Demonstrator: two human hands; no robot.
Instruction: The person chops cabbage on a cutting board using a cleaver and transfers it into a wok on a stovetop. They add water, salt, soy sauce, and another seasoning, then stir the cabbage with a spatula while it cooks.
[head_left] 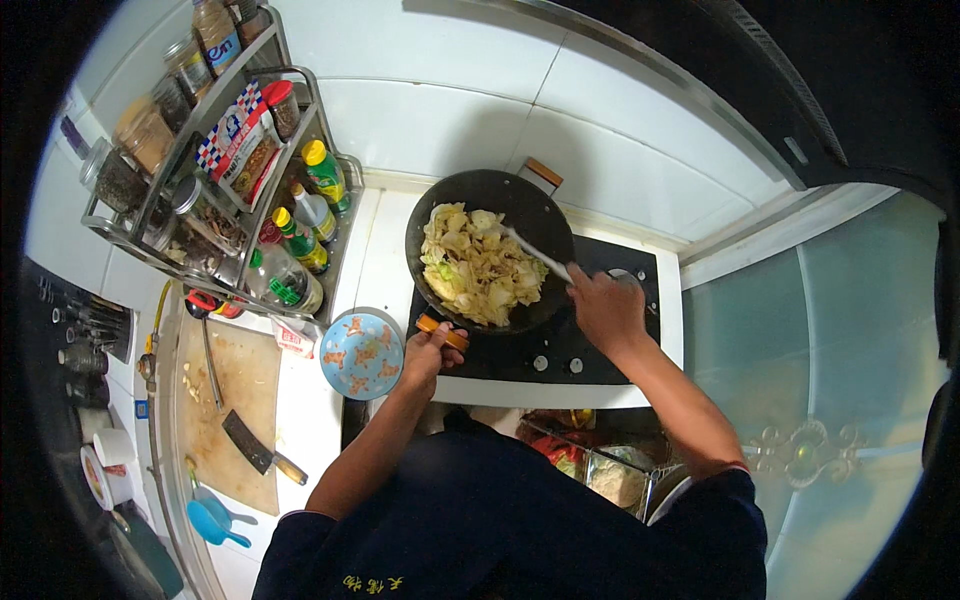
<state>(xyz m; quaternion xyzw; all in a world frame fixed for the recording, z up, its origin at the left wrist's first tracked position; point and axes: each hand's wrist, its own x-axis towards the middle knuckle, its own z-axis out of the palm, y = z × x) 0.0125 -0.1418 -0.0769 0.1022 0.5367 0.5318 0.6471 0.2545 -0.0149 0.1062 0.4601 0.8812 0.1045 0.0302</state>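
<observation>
A dark wok (pixel 556 235) stands on the black cooktop (pixel 505 368) with chopped, lightly browned cabbage (pixel 478 268) in it. My left hand (pixel 425 357) is closed round the wok's orange-brown handle (pixel 442 334) at the near side. In my right hand (pixel 608 312) is the handle of a pale spatula (pixel 538 253), gripped from the right of the wok. The spatula slants down to the left, its far end among the cabbage, where its blade is hidden. A light blue patterned plate (pixel 362 356) lies on the counter just left of my left hand.
On the left stand a metal spice rack (pixel 190 122) with jars and bottles, and a cutting board (pixel 190 440) bearing a cleaver (pixel 247 442) and a ladle (pixel 211 365). A blue scoop (pixel 210 516) lies nearer. Behind the wok rises a tiled wall (pixel 430 120); frosted glass (pixel 800 370) bounds the right.
</observation>
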